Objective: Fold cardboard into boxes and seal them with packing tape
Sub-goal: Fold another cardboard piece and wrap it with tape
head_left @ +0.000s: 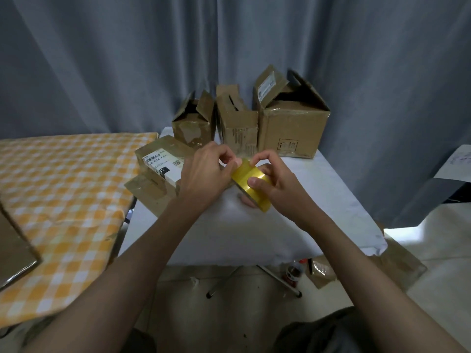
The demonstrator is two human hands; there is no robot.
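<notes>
Gripping a yellow tape roll (251, 183) at the centre of the frame, the right hand (274, 182) curls round it above the white table (318, 212), while the left hand (206, 174) pinches at the roll's upper edge. Three open boxes (293, 123) stand behind, and a labelled box (163, 161) lies left of the hands.

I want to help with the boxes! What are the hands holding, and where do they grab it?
The right hand holds the yellow tape roll round its outer band. The left hand pinches at the roll's top edge.
</notes>
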